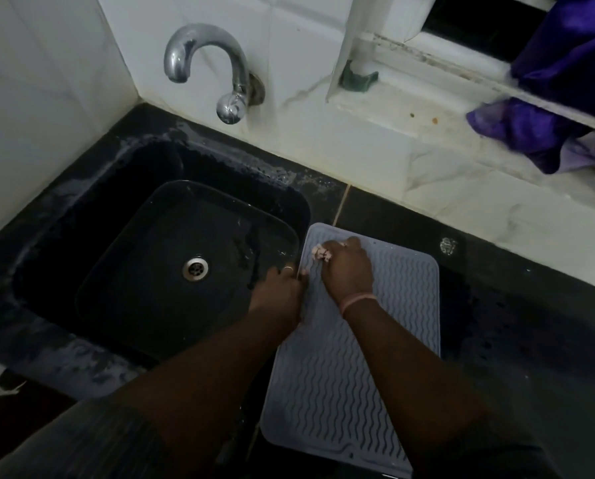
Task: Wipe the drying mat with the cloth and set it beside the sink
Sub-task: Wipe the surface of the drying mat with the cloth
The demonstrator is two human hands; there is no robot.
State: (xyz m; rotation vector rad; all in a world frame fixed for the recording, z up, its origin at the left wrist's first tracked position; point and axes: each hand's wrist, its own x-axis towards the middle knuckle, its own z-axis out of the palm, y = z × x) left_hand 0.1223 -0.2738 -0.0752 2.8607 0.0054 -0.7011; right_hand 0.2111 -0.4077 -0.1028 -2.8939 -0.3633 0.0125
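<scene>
The grey drying mat lies on the dark counter just right of the sink, long axis running away from the person, near corner hidden by forearms. The left hand grips its left edge. Farther up, the right hand pinches a mostly hidden bunched cloth.

White tiled walls, black counter, chrome tap, window sill w/ purple fabric; dim light.
</scene>
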